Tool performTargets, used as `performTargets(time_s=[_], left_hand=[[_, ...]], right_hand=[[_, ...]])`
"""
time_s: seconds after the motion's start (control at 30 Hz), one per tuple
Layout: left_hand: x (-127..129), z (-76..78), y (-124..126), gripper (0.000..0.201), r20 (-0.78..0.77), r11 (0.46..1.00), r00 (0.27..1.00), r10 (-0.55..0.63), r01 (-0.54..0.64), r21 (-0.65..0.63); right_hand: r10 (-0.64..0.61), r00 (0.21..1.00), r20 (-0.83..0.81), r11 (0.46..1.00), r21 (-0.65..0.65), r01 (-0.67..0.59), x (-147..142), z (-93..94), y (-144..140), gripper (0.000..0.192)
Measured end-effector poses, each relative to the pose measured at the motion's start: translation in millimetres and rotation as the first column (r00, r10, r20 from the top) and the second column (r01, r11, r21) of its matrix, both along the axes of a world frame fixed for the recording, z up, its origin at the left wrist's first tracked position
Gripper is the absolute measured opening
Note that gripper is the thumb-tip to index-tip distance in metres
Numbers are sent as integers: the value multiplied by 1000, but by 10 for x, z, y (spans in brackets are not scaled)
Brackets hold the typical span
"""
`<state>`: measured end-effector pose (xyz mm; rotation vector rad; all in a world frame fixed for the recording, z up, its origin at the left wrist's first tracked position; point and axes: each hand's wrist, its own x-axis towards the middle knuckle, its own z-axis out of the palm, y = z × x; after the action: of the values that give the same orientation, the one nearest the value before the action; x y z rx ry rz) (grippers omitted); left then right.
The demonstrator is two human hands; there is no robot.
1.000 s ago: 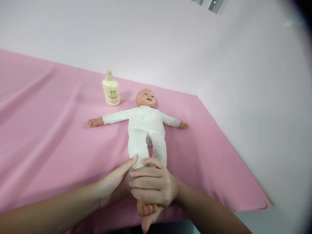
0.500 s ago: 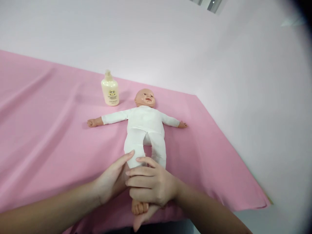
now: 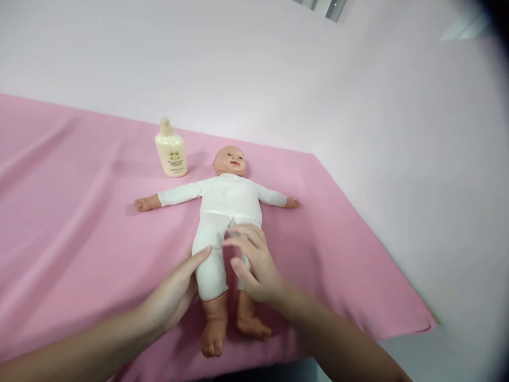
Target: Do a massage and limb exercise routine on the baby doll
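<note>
Pink cloth [image 3: 79, 223] | plastic doll [image 3: 226, 201] | left hand [image 3: 175, 292] flat, released | right hand [image 3: 252, 262] loose on soft white leg

Count — one doll [image 3: 226, 212], one lotion bottle [image 3: 170, 155] at its 11 o'clock, one pink sheet [image 3: 71, 223] — plus my two hands.

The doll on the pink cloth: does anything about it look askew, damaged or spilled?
Nothing stands out. The doll lies flat on its back, arms spread, white suit intact. The bottle stands upright with no spill. The left hand and right hand rest at its legs.
</note>
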<state>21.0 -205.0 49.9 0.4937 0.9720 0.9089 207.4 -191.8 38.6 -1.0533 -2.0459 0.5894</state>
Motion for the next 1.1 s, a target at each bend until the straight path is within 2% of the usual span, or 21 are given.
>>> performTargets(time_s=[0.07, 0.13, 0.2, 0.27, 0.37, 0.43, 0.5, 0.57, 0.67, 0.73, 0.77, 0.8, 0.83, 0.9, 0.97, 1.0, 1.03, 1.07, 1.1], left_hand=[[9, -2, -5, 69, -50, 1000, 999, -6, 6, 9], [8, -13, -1, 74, -109, 999, 994, -13, 17, 41], [-10, -52, 13, 79, -197, 991, 980, 2, 24, 132], [-48, -119, 32, 88, -328, 959, 944, 36, 60, 277], [-119, -231, 48, 91, -526, 844, 844, 108, 202, 497], [-149, -284, 40, 71, -598, 732, 791, 130, 330, 596], [-157, -315, 20, 38, -644, 606, 750, 148, 446, 659], [-151, -331, -3, 15, -683, 456, 709, 176, 556, 695], [-151, -324, -14, 19, -741, 145, 634, 222, 730, 668], [-158, -295, -5, 16, -762, -53, 596, 254, 795, 604], [-161, -277, 3, 15, -763, -118, 587, 271, 807, 579], [-163, -260, 11, 15, -762, -159, 583, 283, 812, 562], [-163, -246, 20, 17, -761, -187, 581, 288, 813, 551], [-162, -240, 35, 21, -752, -199, 587, 300, 810, 552], [-164, -264, 48, 26, -735, -191, 600, 316, 799, 570], [-168, -285, 55, 29, -715, -183, 620, 324, 782, 595], [-175, -306, 61, 31, -689, -170, 644, 333, 760, 628], [-183, -327, 67, 34, -667, -156, 663, 340, 740, 655], [-194, -344, 75, 37, -652, -147, 675, 345, 725, 673]], right_hand=[[-204, 976, 79, 975, -76, 210, -36, -13, 25, 42], [-317, 937, 145, 927, -164, 338, -52, -43, 55, 62], [-328, 929, 170, 903, -233, 361, -44, -78, 84, 77], [-307, 940, 149, 905, -259, 337, -25, -94, 104, 81], [-326, 943, 66, 902, -277, 331, 0, -54, 116, 76], [-355, 935, -6, 886, -320, 335, 12, -1, 122, 69], [-384, 919, -86, 873, -358, 331, 26, 48, 138, 63], [-410, 895, -178, 863, -393, 317, 40, 77, 164, 57], [-454, 830, -325, 825, -505, 254, 42, 75, 193, 56], [-486, 776, -402, 789, -584, 192, 21, 56, 185, 57], [-495, 757, -426, 784, -595, 178, 7, 45, 171, 56], [-496, 748, -441, 793, -582, 182, -8, 34, 149, 55], [-485, 751, -448, 815, -544, 202, -21, 26, 122, 51], [-418, 793, -444, 886, -390, 250, -32, 20, 61, 38], [-259, 872, -415, 965, -142, 219, -15, 29, 12, 32], [-133, 914, -382, 988, 22, 153, 2, 37, -2, 38], [12, 948, -317, 977, 206, 57, 22, 44, -8, 47], [145, 966, -213, 924, 379, -55, 41, 49, -7, 53], [241, 966, -91, 840, 519, -161, 57, 51, -3, 57]])
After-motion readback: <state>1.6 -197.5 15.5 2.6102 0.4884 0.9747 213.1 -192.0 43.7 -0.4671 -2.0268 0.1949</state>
